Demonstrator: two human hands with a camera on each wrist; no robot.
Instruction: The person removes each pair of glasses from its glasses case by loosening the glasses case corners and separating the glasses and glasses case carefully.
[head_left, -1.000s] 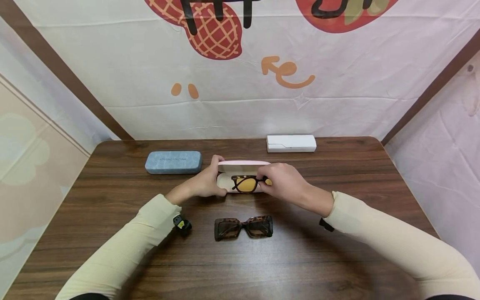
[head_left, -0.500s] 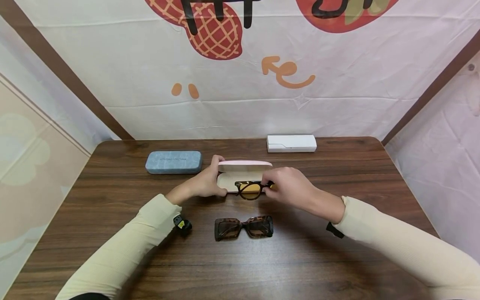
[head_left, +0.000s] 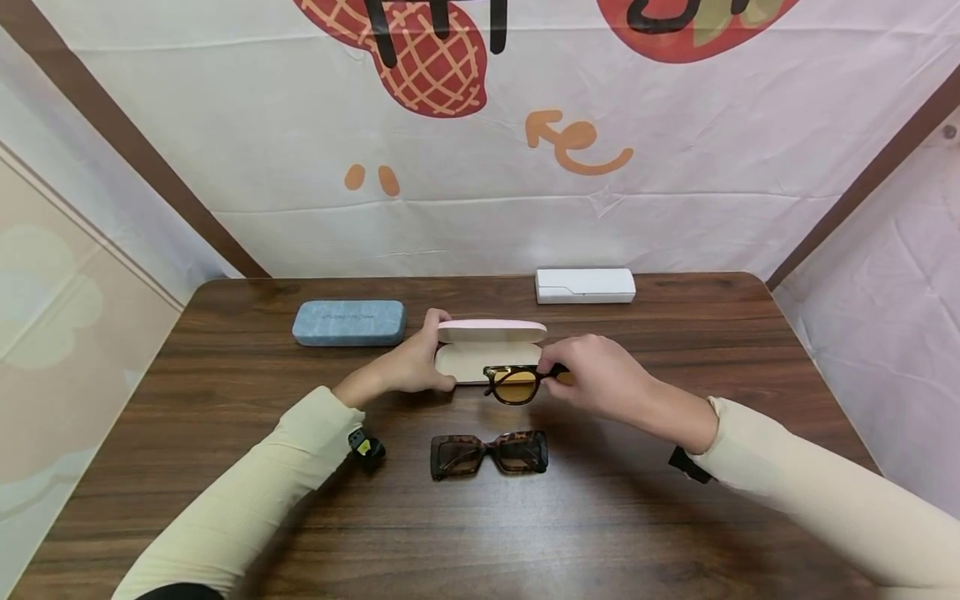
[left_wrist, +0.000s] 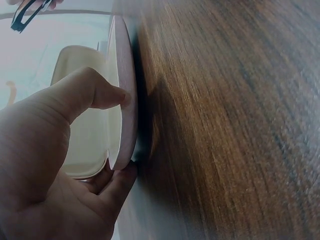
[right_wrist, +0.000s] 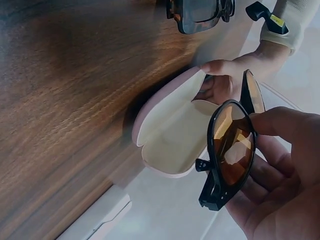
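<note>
My left hand (head_left: pixel 407 364) grips the left end of a pink glasses case (head_left: pixel 491 327), which stands with its lid up and its cream inside showing. Thumb and fingers clasp the case's edge in the left wrist view. Between the thumb and fingers of my right hand (head_left: pixel 603 377) is a pair of dark-framed glasses with yellow lenses (head_left: pixel 514 387), pinched near the bridge and held off the table in front of the case. The right wrist view shows the case's cream interior (right_wrist: pixel 177 132) bare behind the yellow lens. The far lens is partly hidden by my fingers.
Tortoiseshell sunglasses (head_left: pixel 459 457) lie on the brown wooden table (head_left: pixel 480 542), nearer to me than the case. A blue glasses case (head_left: pixel 348 323) sits at the back left, and a white case (head_left: pixel 585 286) at the back right. A printed cloth (head_left: pixel 480 225) hangs behind the table.
My right hand has carried the yellow-lensed glasses out of the pink case, rightward and toward me. The left hand has kept its grip on the case.
</note>
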